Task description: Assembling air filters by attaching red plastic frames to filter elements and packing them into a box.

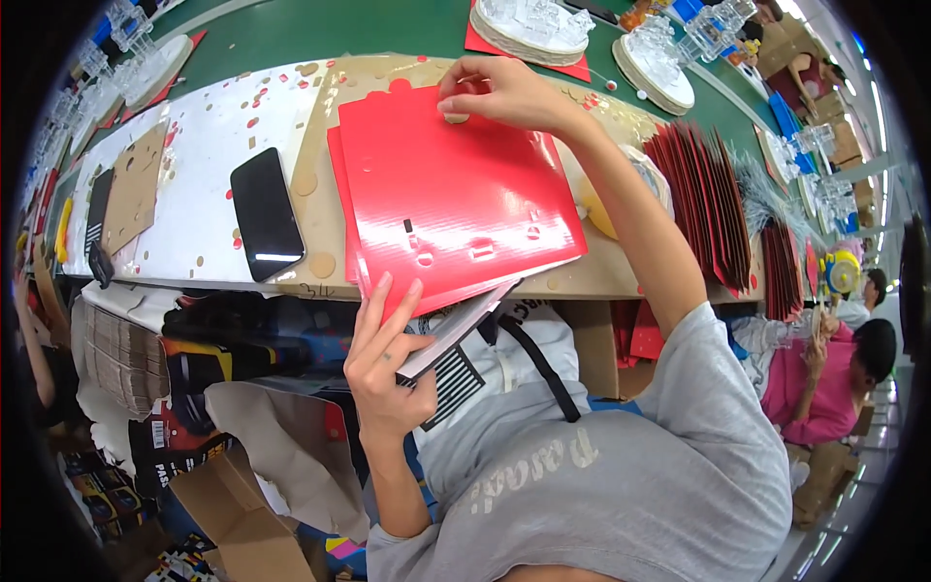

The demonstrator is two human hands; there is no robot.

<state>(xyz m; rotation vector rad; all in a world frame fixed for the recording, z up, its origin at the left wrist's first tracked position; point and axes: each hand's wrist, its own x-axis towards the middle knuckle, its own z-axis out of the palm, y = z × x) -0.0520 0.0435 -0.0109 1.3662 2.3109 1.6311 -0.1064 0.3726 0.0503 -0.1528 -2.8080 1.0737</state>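
Nearest, the left hand (393, 364) is closed around a slim grey, dark-edged piece (454, 335), two fingers reaching onto the near edge of a stack of red sheets (465, 189), probably to steady it. The stack lies flat on the tabletop (613, 278), between the hands. The right hand (509, 95) bends over its far side, thumb and fingers drawn together; whether they pinch anything cannot be told. Left of the stack lies a dark phone (267, 215), then brown cardboard (134, 189). The right forearm (645, 218) partly hides a yellow item (599, 215); beyond it, folded red cards (703, 209) stand in a row, perhaps for easy reach. Farthest, past the right hand, are round white bases (655, 85) with clear plastic pieces (716, 31).
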